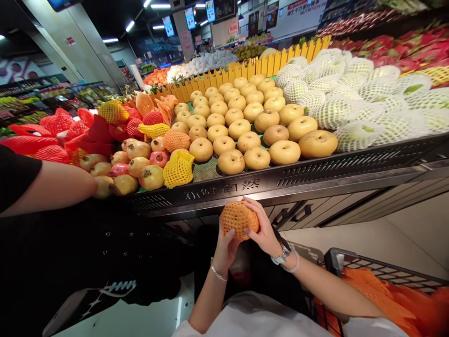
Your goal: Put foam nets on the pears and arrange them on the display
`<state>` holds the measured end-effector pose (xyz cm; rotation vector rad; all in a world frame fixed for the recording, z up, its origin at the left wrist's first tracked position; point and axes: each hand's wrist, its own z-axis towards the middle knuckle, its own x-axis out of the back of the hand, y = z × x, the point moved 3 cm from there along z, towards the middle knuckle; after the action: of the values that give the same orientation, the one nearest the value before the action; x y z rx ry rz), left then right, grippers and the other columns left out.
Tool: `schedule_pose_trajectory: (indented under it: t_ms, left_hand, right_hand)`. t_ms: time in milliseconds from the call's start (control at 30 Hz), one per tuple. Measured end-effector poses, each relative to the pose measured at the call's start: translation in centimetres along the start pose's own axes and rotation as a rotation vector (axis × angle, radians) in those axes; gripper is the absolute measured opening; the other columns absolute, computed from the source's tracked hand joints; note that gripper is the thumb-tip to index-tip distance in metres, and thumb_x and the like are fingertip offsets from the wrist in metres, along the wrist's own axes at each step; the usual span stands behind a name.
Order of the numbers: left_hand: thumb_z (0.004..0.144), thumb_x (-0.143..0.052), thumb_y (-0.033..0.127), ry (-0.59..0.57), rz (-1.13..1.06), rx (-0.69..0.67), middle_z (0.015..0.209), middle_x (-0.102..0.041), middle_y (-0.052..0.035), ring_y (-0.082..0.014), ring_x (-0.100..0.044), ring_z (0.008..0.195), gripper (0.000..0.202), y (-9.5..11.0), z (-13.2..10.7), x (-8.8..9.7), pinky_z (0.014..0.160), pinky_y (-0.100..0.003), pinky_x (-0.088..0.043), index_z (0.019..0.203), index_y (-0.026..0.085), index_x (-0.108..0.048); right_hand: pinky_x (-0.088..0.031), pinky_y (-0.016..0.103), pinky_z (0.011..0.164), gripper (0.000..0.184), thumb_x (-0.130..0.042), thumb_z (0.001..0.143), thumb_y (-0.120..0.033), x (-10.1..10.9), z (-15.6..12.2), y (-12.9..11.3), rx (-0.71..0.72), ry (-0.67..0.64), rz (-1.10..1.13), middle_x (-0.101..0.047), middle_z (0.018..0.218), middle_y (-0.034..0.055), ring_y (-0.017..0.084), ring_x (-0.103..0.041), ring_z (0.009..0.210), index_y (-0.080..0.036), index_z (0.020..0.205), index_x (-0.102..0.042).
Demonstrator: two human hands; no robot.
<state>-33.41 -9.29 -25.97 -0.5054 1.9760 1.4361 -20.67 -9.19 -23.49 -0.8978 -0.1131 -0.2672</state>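
Note:
A round fruit in an orange foam net (240, 220) is held up in front of the stand's edge; the net hides its kind. My left hand (226, 243) supports it from the left and below, thumb on the near side. Around its right side curls my right hand (261, 227), thumb pressed against the net. Just beyond both hands, rows of round yellow-brown pears (257, 158) sit on the display stand. To their left are pomegranates (138, 167), beside a pear-side piece of yellow foam net (178, 169).
The stand's black slotted front edge (224, 188) runs across before me. Someone else's arm (63, 185) reaches in at left. At lower right stands a shopping cart (386, 274) with orange netting inside. White-netted fruit (365, 105) fills the stand's right; red foam nets (59, 126) lie far left.

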Motion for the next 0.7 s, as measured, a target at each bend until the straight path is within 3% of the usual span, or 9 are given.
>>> schedule_pose_trajectory:
  t_ms: [100, 133, 167, 300, 367, 400, 500, 600, 700]
  left_hand:
    - [0.068, -0.071, 0.051, -0.018, 0.100, -0.028, 0.128, -0.058, -0.0137, -0.0309, -0.056, 0.117, 0.072, 1.1, 0.3, -0.2, 0.092, -0.042, -0.049, 0.128, 0.018, -0.048]
    - [0.069, -0.068, 0.055, -0.001, 0.159, -0.101, 0.129, -0.056, -0.0144, -0.0317, -0.055, 0.118, 0.073, 1.8, 0.6, -0.2, 0.093, -0.044, -0.048, 0.128, 0.019, -0.045]
    - [0.068, -0.068, 0.055, 0.026, 0.256, -0.233, 0.131, -0.053, -0.0139, -0.0322, -0.053, 0.120, 0.074, 3.0, 1.0, -0.2, 0.095, -0.045, -0.047, 0.129, 0.020, -0.043]
    - [0.056, -0.079, 0.048, 0.191, 0.828, -1.059, 0.134, -0.042, -0.0115, -0.0324, -0.045, 0.127, 0.088, 10.0, 3.0, -1.7, 0.108, -0.047, -0.037, 0.129, 0.023, -0.036]
    - [0.061, -0.077, 0.037, 0.237, 1.038, -1.289, 0.134, -0.040, -0.0119, -0.0310, -0.041, 0.130, 0.085, 13.4, 4.6, -2.9, 0.112, -0.048, -0.030, 0.131, 0.022, -0.032]
    - [0.061, -0.076, 0.032, 0.197, 1.128, -1.366, 0.133, -0.040, -0.0118, -0.0306, -0.041, 0.130, 0.084, 14.8, 5.5, -3.6, 0.113, -0.049, -0.029, 0.131, 0.022, -0.031]
    - [0.063, -0.075, 0.023, 0.090, 1.348, -1.401, 0.132, -0.040, -0.0119, -0.0295, -0.040, 0.130, 0.080, 17.9, 7.9, -5.2, 0.113, -0.050, -0.029, 0.131, 0.022, -0.032]
    - [0.065, -0.077, 0.026, 0.035, 1.561, -1.204, 0.129, -0.042, -0.0137, -0.0298, -0.042, 0.127, 0.078, 19.1, 9.0, -6.0, 0.111, -0.049, -0.032, 0.130, 0.019, -0.036]
    - [0.067, -0.078, 0.035, 0.003, 1.695, -0.986, 0.130, -0.044, -0.0157, -0.0314, -0.045, 0.127, 0.082, 19.4, 8.5, -6.5, 0.110, -0.050, -0.034, 0.134, 0.017, -0.034]
  right_hand:
    - [-0.027, 0.052, 0.115, 0.054, -0.044, 0.094, -0.049, 0.4, 0.1, 0.1, 0.001, -0.004, 0.119, -0.035, 0.151, 0.0067, 0.027, -0.034, 0.139, -0.032, 0.144, -0.034]
    - [-0.027, 0.051, 0.116, 0.053, -0.042, 0.096, -0.047, 0.7, 0.3, 0.4, -0.024, 0.016, 0.164, -0.033, 0.152, 0.0059, 0.026, -0.033, 0.139, -0.032, 0.146, -0.030]
    - [-0.028, 0.050, 0.116, 0.053, -0.041, 0.097, -0.045, 1.1, 0.5, 0.7, -0.059, 0.052, 0.205, -0.033, 0.153, 0.0057, 0.025, -0.035, 0.139, -0.032, 0.146, -0.029]
    - [-0.036, 0.046, 0.112, 0.044, -0.048, 0.095, -0.039, 3.1, 1.3, 2.3, -0.177, 0.185, 0.240, -0.045, 0.144, 0.0072, 0.023, -0.048, 0.129, -0.030, 0.138, -0.041]
    - [-0.039, 0.045, 0.110, 0.038, -0.051, 0.093, -0.038, 3.6, 1.5, 2.8, -0.192, 0.185, 0.196, -0.051, 0.138, 0.0077, 0.023, -0.053, 0.123, -0.028, 0.130, -0.049]
    - [-0.041, 0.045, 0.109, 0.035, -0.052, 0.093, -0.038, 3.7, 1.6, 3.0, -0.190, 0.169, 0.170, -0.053, 0.135, 0.0081, 0.023, -0.054, 0.121, -0.027, 0.126, -0.052]
    - [-0.043, 0.045, 0.105, 0.027, -0.051, 0.093, -0.036, 3.6, 1.8, 3.3, -0.153, 0.109, 0.077, -0.056, 0.128, 0.0091, 0.023, -0.054, 0.119, -0.025, 0.117, -0.059]
    - [-0.041, 0.047, 0.104, 0.023, -0.051, 0.093, -0.035, 4.7, 2.5, 2.7, -0.107, 0.124, -0.025, -0.059, 0.123, 0.0093, 0.025, -0.054, 0.119, -0.024, 0.108, -0.064]
    - [-0.044, 0.045, 0.101, 0.022, -0.051, 0.092, -0.035, 8.1, 3.0, 0.5, -0.081, 0.192, -0.101, -0.063, 0.117, 0.0083, 0.025, -0.057, 0.113, -0.024, 0.104, -0.065]
